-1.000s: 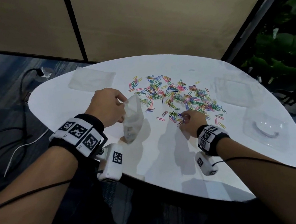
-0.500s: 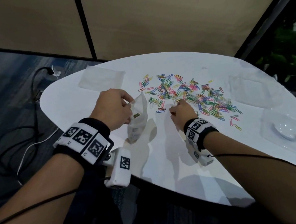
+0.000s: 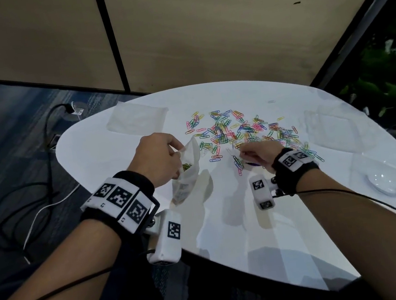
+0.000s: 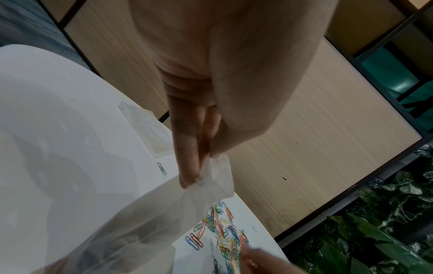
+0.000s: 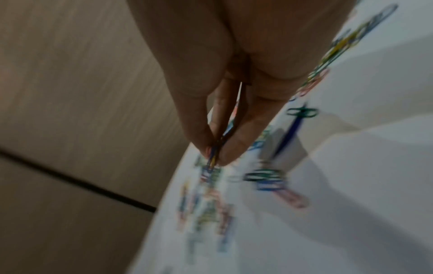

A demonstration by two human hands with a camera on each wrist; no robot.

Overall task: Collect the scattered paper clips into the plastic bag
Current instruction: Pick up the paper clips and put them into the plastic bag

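Observation:
Colourful paper clips (image 3: 235, 129) lie scattered over the middle of the white table (image 3: 230, 235). My left hand (image 3: 159, 158) pinches the rim of a clear plastic bag (image 3: 186, 174), which hangs open with a few clips inside. The left wrist view shows the fingers (image 4: 187, 166) holding the bag (image 4: 140, 222) up beside the clips (image 4: 222, 231). My right hand (image 3: 242, 153) is at the pile's near edge, right of the bag. In the right wrist view its thumb and fingers (image 5: 234, 146) pinch a few paper clips (image 5: 214, 155) just above the table.
A flat clear bag (image 3: 135, 118) lies at the table's back left and more clear bags (image 3: 329, 125) at the right. A clear plastic lid (image 3: 386, 180) sits near the right edge. Cables (image 3: 19, 202) trail on the floor to the left; plants (image 3: 387, 85) stand to the right.
My right hand has left the near edge of the pile and shifted a little left toward the bag, fingers now pointing left. The left hand still holds the bag up.

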